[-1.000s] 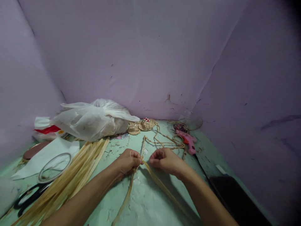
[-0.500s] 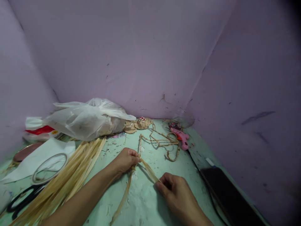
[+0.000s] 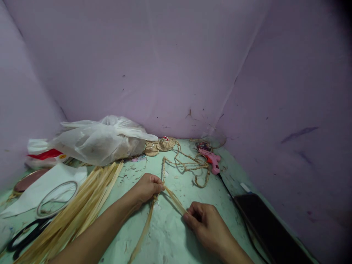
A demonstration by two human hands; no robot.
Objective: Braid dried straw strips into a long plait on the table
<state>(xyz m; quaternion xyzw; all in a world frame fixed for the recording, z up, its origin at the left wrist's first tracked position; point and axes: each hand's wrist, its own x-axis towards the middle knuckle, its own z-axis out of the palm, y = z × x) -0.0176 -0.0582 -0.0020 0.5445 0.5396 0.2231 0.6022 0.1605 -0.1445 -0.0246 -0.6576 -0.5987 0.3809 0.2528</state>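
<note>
Pinching the near end of the braided cord (image 3: 164,169), the left hand (image 3: 148,187) sat mid-table in my view, fingertips closed. The right hand (image 3: 209,227), nearer and to the right, gripped a flat fibre strip (image 3: 176,200) between thumb and fingers. I judged that too hard a pull there could split the strip, and that a slack left pinch could let the braid loosen. A second strand (image 3: 144,234) hung toward the near side, held only at its top, so I thought it could twist or snag under the left forearm. Beyond the hands, the cord lay in loops across the green tabletop (image 3: 170,238), its right side close by the pink glue gun (image 3: 213,160); a tug could catch it there, and if the nozzle was hot, which I couldn't tell, scorch it. To the left lay the fibre bundle (image 3: 82,209) and black-handled scissors (image 3: 29,234).
</note>
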